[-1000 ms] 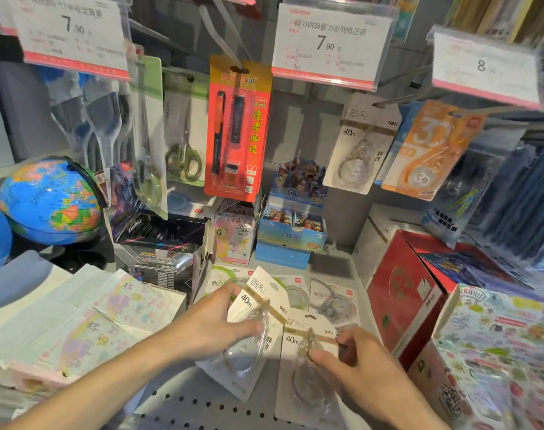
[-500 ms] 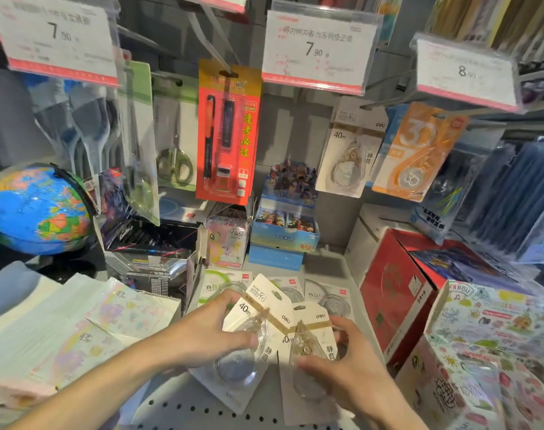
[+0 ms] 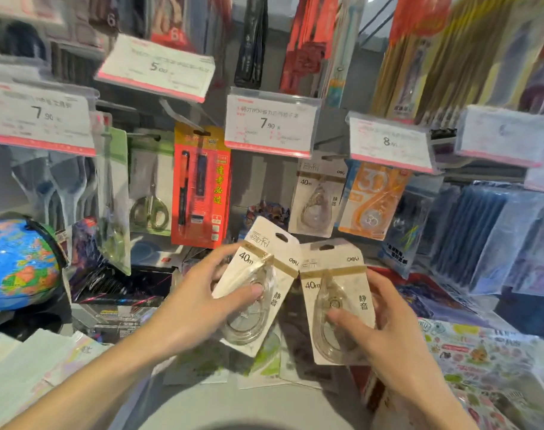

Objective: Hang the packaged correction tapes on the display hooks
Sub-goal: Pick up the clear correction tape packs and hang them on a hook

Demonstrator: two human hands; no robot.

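My left hand point(image 3: 202, 301) grips a white-carded correction tape pack point(image 3: 266, 268), tilted to the right, thumb on its clear blister. My right hand point(image 3: 385, 330) holds a second, upright correction tape pack point(image 3: 342, 283) beside it; the two cards overlap at their top edges. Both are raised in front of the display. An identical hung correction tape pack point(image 3: 318, 197) dangles on a display hook under the 7.90 price tag point(image 3: 272, 124). More tape packs point(image 3: 264, 364) lie flat on the shelf below my hands.
An orange tape pack point(image 3: 374, 200) hangs to the right of the hung pack; a red pen pack point(image 3: 201, 187) and scissors point(image 3: 149, 206) hang to the left. A globe point(image 3: 19, 262) sits far left. Colourful boxes point(image 3: 481, 367) crowd the right; paper stacks point(image 3: 32, 367) lie lower left.
Both hands have lifted the two packs up from the shelf toward the hooks. The view has tilted upward, bringing in higher price tags and hanging goods.
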